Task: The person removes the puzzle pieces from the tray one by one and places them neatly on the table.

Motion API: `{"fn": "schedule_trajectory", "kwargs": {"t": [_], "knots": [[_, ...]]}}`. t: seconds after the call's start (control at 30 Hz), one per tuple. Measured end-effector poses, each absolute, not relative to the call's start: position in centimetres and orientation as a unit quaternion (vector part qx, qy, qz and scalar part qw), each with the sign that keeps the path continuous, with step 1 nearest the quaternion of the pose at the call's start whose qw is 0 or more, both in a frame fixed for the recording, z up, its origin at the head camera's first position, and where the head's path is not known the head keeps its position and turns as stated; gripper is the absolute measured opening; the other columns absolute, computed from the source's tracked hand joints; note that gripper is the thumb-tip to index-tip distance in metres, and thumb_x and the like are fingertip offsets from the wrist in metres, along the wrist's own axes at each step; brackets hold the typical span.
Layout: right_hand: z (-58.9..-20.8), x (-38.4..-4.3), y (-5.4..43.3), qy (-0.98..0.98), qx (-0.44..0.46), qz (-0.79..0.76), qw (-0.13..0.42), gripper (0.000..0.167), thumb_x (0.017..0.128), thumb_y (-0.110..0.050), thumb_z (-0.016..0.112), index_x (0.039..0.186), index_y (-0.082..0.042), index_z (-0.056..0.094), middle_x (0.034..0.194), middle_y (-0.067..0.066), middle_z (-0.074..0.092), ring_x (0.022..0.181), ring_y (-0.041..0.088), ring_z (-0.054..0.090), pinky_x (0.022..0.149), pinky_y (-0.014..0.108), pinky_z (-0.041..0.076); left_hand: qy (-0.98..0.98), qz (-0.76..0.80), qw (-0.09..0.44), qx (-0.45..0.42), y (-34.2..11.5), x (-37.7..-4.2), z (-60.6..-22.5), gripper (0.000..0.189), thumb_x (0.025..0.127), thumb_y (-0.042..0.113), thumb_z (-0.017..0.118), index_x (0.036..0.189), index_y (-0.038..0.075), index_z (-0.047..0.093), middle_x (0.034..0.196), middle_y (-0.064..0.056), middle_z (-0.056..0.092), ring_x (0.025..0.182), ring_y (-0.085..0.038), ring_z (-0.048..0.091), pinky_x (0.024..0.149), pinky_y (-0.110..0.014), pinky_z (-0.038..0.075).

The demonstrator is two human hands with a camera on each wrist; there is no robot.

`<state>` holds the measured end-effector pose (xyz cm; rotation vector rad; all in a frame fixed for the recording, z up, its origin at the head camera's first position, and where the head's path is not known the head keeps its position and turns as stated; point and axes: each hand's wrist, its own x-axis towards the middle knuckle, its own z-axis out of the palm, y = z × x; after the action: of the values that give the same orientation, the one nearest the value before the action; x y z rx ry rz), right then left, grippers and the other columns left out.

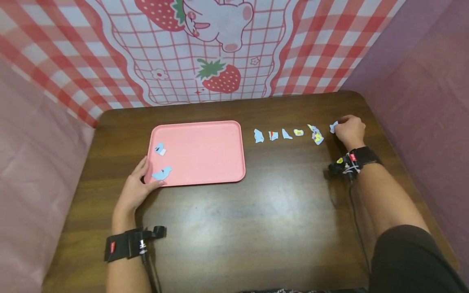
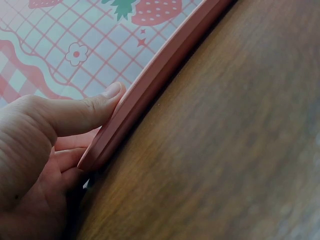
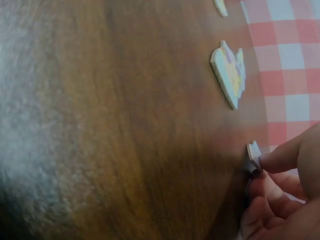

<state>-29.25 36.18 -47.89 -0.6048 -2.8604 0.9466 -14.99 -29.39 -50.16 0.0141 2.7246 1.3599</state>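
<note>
My left hand (image 1: 134, 190) grips the near left corner of a pink tray (image 1: 205, 152), with the thumb (image 2: 82, 114) against the rim and fingers along the left side. Inside the tray, near that hand, lie two light-blue irregular card pieces, one near the upper left (image 1: 160, 149) and one near the front (image 1: 162, 173). At the far right of the table, my right hand (image 1: 351, 131) pinches a small pale-blue card piece (image 1: 333, 127) between thumb and fingers. Close over the table in the right wrist view, this piece (image 3: 254, 155) is partly hidden by the fingertips.
Between tray and right hand runs a row of several card pieces, from a light-blue one (image 1: 258, 136) to a yellow-and-purple one (image 1: 315, 134). The brown wooden table (image 1: 249, 236) meets a strawberry-patterned cloth (image 1: 220, 77) at the back. A cable (image 1: 357, 219) trails from the right wrist.
</note>
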Motion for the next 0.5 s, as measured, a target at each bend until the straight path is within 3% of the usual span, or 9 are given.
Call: {"fn": "schedule_trajectory", "kwargs": {"t": [0.23, 0.5], "knots": [[-47.81, -29.63, 35.74, -0.937, -0.2, 0.286, 0.034, 0.047, 0.086, -0.02, 0.052, 0.124, 0.004, 0.064, 0.125, 0.03, 0.06, 0.118, 0.055, 0.048, 0.098, 0.061, 0.039, 0.896, 0.441, 0.047, 0.003, -29.52, -14.84, -49.99, 0.096, 0.085, 0.026, 0.084, 0.156, -0.002, 0.026, 0.167, -0.013, 0.015, 0.152, -0.04, 0.013, 0.118, -0.06, 0.016], [-48.03, -29.38, 35.67, -0.932, -0.222, 0.284, 0.021, 0.05, 0.09, -0.029, 0.056, 0.126, 0.006, 0.063, 0.13, 0.031, 0.059, 0.125, 0.054, 0.045, 0.105, 0.06, 0.036, 0.893, 0.448, 0.051, 0.005, -29.37, -15.04, -50.21, 0.095, 0.086, 0.026, 0.083, 0.156, -0.002, 0.025, 0.168, -0.012, 0.015, 0.152, -0.038, 0.012, 0.118, -0.059, 0.015]]}}
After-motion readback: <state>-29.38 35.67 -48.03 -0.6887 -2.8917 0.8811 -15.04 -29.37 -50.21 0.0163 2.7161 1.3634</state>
